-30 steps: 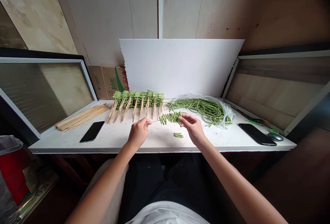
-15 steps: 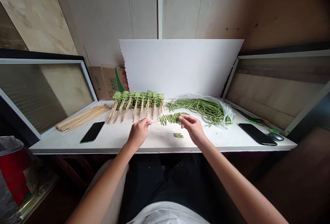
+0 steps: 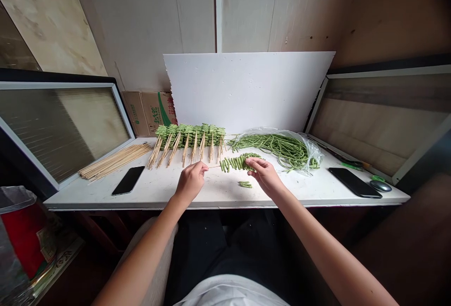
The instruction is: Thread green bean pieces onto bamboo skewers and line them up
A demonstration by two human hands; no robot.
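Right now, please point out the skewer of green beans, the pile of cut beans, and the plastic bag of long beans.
Skewer of green beans (image 3: 237, 163): head view, on the middle beans.
Cut beans (image 3: 245, 184): head view, pile's centre.
Plastic bag (image 3: 311, 153): head view, its crumpled right end.

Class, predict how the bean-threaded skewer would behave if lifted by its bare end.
The wooden skewer looks thin, so it may flex. The folded green beans sit toward one end, so it would probably tip that way.

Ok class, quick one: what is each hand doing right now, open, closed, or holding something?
Left hand: closed, fingers pinching a wooden skewer.
Right hand: closed, holding the green beans on that skewer.
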